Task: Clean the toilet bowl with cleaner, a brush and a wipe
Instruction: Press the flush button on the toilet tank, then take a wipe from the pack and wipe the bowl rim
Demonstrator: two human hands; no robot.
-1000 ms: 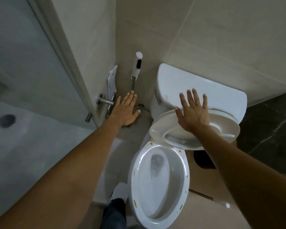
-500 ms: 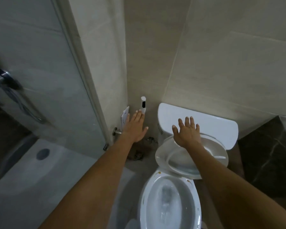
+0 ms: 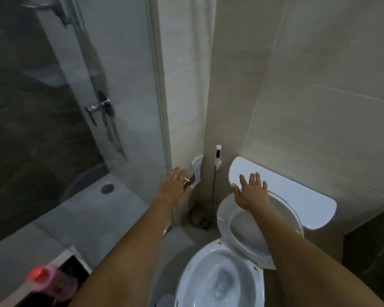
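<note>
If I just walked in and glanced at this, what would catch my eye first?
Two bare arms stretch forward: the left hand spread open near the wall corner, the right hand open over the raised toilet seat by the white tank. Below them the open toilet bowl shows small brownish spots on its rim. At lower left sits a blurred pink bottle with an orange cap.

bowl [image 3: 217, 282] open above, raised seat [image 3: 282, 220] behind, wall [image 3: 186, 107] left
</note>
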